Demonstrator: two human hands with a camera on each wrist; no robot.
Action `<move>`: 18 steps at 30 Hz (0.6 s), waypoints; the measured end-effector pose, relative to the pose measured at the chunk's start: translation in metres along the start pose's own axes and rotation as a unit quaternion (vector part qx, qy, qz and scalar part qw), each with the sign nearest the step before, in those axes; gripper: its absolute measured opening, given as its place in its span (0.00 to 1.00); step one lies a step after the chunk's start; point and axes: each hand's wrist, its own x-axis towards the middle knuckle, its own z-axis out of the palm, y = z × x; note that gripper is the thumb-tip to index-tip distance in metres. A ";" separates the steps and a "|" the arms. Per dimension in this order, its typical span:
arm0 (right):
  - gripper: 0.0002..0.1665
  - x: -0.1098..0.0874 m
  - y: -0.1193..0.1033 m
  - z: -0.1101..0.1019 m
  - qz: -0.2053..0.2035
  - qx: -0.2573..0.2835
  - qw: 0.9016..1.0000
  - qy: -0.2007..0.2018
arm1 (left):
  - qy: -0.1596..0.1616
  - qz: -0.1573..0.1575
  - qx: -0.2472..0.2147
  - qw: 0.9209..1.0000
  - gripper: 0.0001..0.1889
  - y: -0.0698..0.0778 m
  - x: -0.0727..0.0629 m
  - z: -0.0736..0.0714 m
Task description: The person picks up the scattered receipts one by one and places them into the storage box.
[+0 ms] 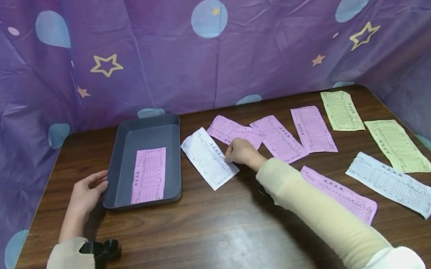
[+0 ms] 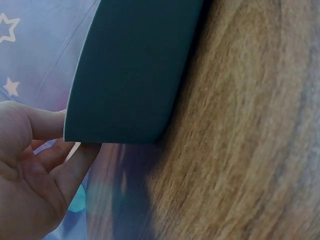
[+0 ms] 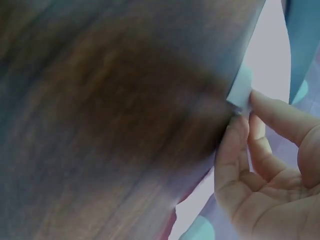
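Observation:
My left hand (image 1: 86, 192) holds the near left corner of a dark grey tray (image 1: 181, 157), with thumb and fingers on either side of its wall, as the left wrist view shows at the tray (image 2: 130, 70). Inside the tray lies a pink printed paper slip (image 1: 149, 175). To the tray's right, my right hand (image 1: 242, 151) pinches the right edge of a white printed paper slip (image 1: 206, 158) between thumb and fingertips. That edge of the white slip (image 3: 242, 87) is bent up in the right wrist view. Just behind the right hand, a pink slip (image 1: 227, 128) is partly covered by it.
Further right on the wooden table (image 1: 213, 244) lie more pink slips (image 1: 279, 139), two yellow-green slips (image 1: 342, 111) and a second white slip (image 1: 393, 183). One pink slip (image 1: 341, 193) is partly hidden by my right sleeve. A purple curtain (image 1: 174, 67) hangs behind the table.

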 end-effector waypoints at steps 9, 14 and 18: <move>0.10 0.001 -0.006 -0.005 0.008 0.106 0.994 -0.017 | 0.002 0.001 0.002 1.000 0.24 0.000 0.001 0.001; 0.15 0.000 -0.007 -0.004 0.013 0.189 0.981 -0.034 | 0.007 0.007 0.006 1.000 0.24 0.000 0.001 0.001; 0.17 -0.002 -0.008 -0.006 0.020 0.247 0.968 -0.045 | 0.012 0.013 0.012 1.000 0.24 0.000 0.000 0.001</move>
